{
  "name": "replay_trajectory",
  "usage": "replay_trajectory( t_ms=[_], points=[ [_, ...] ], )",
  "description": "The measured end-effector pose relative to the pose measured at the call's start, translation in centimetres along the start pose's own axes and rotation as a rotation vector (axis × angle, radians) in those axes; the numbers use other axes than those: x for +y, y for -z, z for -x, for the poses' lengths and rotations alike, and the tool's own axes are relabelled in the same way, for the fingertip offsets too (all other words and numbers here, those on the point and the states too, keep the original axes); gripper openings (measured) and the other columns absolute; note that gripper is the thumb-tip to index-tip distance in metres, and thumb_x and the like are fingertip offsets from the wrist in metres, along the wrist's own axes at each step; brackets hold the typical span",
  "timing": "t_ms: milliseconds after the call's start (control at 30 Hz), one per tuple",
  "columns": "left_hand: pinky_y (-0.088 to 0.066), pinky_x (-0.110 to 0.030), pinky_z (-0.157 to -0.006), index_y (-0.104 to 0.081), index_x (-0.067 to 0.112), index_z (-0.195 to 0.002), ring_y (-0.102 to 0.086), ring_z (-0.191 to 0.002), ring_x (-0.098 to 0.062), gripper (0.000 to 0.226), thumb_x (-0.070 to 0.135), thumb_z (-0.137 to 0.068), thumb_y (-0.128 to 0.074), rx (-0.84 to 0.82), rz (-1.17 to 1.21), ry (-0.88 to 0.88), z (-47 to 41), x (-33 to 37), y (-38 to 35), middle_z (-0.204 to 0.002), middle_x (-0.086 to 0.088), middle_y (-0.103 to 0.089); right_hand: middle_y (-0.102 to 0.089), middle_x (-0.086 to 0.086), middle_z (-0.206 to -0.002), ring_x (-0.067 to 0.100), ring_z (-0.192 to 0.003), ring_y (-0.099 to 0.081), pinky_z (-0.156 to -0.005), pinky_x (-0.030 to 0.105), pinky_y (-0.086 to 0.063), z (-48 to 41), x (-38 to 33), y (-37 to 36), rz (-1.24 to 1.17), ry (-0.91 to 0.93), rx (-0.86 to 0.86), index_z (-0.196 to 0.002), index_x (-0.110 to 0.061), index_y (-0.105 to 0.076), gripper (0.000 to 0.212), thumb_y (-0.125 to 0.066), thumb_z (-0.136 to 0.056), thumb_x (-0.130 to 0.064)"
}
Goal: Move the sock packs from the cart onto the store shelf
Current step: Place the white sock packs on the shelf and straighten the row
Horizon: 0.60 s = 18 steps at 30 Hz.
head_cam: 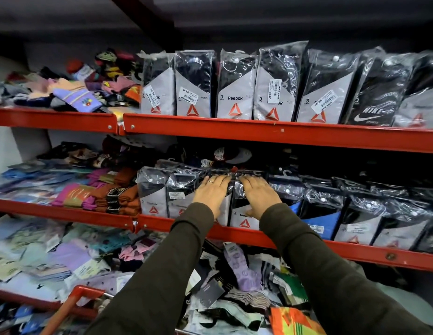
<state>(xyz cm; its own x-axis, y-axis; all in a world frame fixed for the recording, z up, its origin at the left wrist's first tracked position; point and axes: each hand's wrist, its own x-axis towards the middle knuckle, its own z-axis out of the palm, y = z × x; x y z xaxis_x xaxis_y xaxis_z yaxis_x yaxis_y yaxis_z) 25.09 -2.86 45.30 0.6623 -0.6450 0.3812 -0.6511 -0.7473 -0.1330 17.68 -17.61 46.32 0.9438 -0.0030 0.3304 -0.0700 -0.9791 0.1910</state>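
Red metal shelving fills the frame in three tiers against a pale back wall, under a dark ceiling. At the far left, each tier holds loose heaps of coloured socks, lying flat and overlapping; on the middle shelf a stack of rust-brown folded socks sits just left of the packaged goods. At the lower left edge of the frame the red cart rim curves up, with mixed loose socks and card-banded pairs piled to its right across the lower centre.

On the top shelf, centre to right, Reebok three-pair sock packs stand upright in clear plastic, long axis vertical, printed faces toward the camera, packed side by side, with a Nike pack near the right end.

The middle tier carries a similar row, the packs leaning back, hanger ends away from the camera. The left hand, a ring on one finger, lies flat and open on one Reebok pack; the right hand, also open with fingers spread, presses on the neighbouring pack. Neither hand grips. Both packs rest against the shelf's red front lip, touching their neighbours. Dark olive sleeves reach up from the bottom of the frame.

Right of the hands, a blue-fronted pack and more grey-fronted packs continue to the frame's right edge, leaving no gaps; open space shows only above the row, in shadow.
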Motion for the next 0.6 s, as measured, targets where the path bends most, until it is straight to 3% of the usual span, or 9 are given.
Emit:
replay_trajectory(
  t_ms=[200,400,600],
  points=[
    [0.002,-0.045,-0.127,-0.001,0.012,-0.159,-0.009,-0.155,-0.024,0.118,0.043,-0.077,-0.080,0.030,-0.004,0.009,0.6,0.3,0.5,-0.166,-0.004,-0.014,-0.013,0.011,-0.165,0.028,-0.154,-0.007,-0.127,0.041,-0.003,1.7,1.3,0.2,-0.064,-0.031,0.114,-0.157,-0.006,-0.006,0.117,-0.082,-0.076,-0.040],
    [0.002,-0.043,-0.127,-0.005,0.013,-0.160,-0.007,-0.156,-0.024,0.118,0.057,-0.076,-0.075,0.159,0.075,-0.131,-1.2,4.3,2.7,-0.167,-0.003,-0.013,-0.011,0.011,-0.165,0.029,-0.154,-0.008,-0.126,0.042,-0.005,4.8,6.3,1.4,-0.094,-0.142,0.132,-0.158,-0.007,-0.007,0.122,-0.085,-0.072,-0.042],
    [-0.002,-0.043,-0.128,-0.004,0.011,-0.160,-0.009,-0.155,-0.024,0.117,0.061,-0.078,-0.072,0.138,0.038,-0.246,-4.0,10.7,3.0,-0.167,-0.005,-0.012,-0.013,0.012,-0.164,0.029,-0.154,-0.011,-0.126,0.043,-0.010,7.7,12.0,1.8,-0.075,-0.256,0.071,-0.157,-0.004,-0.008,0.121,-0.085,-0.072,-0.041]
  ],
)
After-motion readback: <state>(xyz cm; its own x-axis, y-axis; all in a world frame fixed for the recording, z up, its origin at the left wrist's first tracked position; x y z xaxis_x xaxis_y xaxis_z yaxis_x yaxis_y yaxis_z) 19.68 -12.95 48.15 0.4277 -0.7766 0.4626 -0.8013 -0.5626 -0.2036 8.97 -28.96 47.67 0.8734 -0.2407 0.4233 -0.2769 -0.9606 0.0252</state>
